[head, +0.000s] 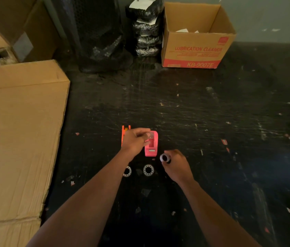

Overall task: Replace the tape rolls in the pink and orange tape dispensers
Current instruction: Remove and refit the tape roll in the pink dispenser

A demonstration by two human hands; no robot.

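Observation:
The pink tape dispenser (pixel 151 146) stands on the dark table near the centre. My left hand (pixel 135 141) is over its left side, fingers pinched at the top on what looks like a clear tape roll sitting in it. The orange dispenser (pixel 125 131) stands just left, mostly hidden behind that hand. My right hand (pixel 176 163) rests to the right of the pink dispenser and holds a small tape roll (pixel 165 157) on a dark core. Two more clear tape rolls (pixel 148 170) (pixel 127 171) lie flat on the table below the dispensers.
A large flat cardboard box (pixel 19 136) fills the left side. An open "Lubrication Cleaner" carton (pixel 194 50) stands at the back, with stacked black wrapped bundles (pixel 146 31) beside it. Paper scraps litter the scratched table.

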